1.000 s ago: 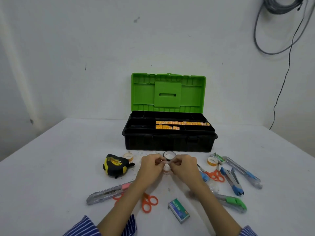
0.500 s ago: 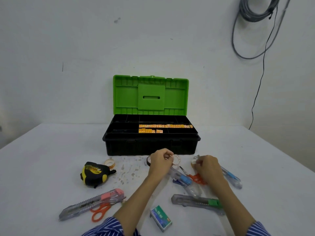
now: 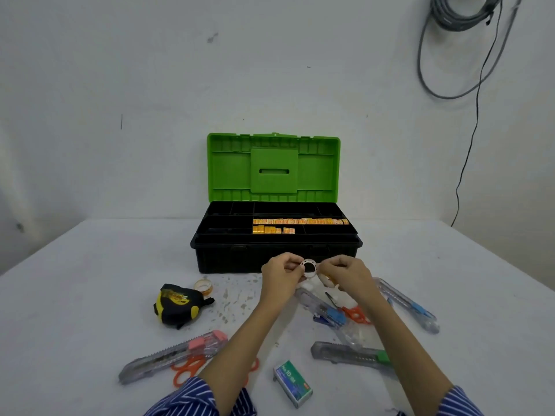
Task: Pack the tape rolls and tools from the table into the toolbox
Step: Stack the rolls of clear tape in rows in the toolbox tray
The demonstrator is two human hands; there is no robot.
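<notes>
The toolbox stands open at the table's middle, green lid upright, black tray holding orange-yellow packets. Just in front of it my left hand and my right hand pinch a small white tape roll between them, held above the table. My right hand also seems to hold a small orange-rimmed tape roll under its fingers. Another clear tape roll lies beside a yellow-black tape measure.
Around my arms lie a pink-slider cutter over orange scissors, a green staple box, a green-slider cutter, blue-slider cutters and small orange scissors. A cable hangs on the right wall.
My right hand came up from the table at the right and joined my left hand on the white tape roll, now raised in front of the toolbox. The view shifted slightly.
</notes>
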